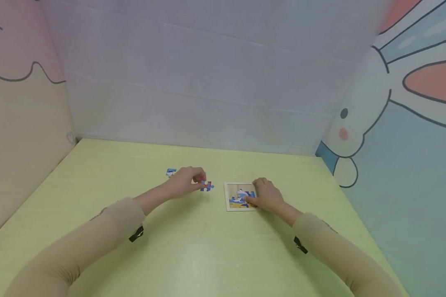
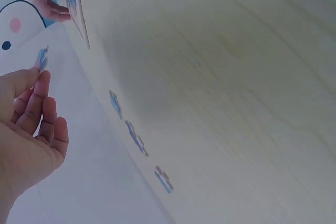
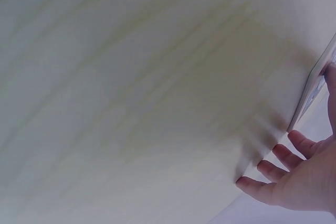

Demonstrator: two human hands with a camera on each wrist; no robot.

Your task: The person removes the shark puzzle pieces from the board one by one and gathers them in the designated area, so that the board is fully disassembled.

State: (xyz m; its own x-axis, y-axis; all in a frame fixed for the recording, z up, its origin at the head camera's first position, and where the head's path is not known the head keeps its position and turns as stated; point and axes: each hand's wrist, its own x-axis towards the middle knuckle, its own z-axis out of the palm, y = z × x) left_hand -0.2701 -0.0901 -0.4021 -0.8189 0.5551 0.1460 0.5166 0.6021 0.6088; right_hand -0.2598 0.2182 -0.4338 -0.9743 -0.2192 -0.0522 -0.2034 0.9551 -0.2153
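My left hand (image 1: 183,181) pinches a jigsaw piece (image 1: 207,186), blue and red, between thumb and fingertip. The left wrist view shows this piece (image 2: 43,59) held up off the table, the other fingers loosely bent. To its right lies a shallow wooden puzzle tray (image 1: 226,202), partly filled with blue, white and yellow pieces (image 1: 238,203). My right hand (image 1: 269,196) rests at the tray's right side, its thumb on the picture and its index fingertip touching the rim. In the right wrist view, the remaining fingers (image 3: 286,156) spread out beside the tray.
Several loose jigsaw pieces lie in a row on the table, such as one blue-and-white piece (image 1: 171,172); the left hand hides others in the head view. The pale table (image 1: 208,251) ends at a plain back wall (image 1: 193,82) and a painted right wall (image 1: 405,173).
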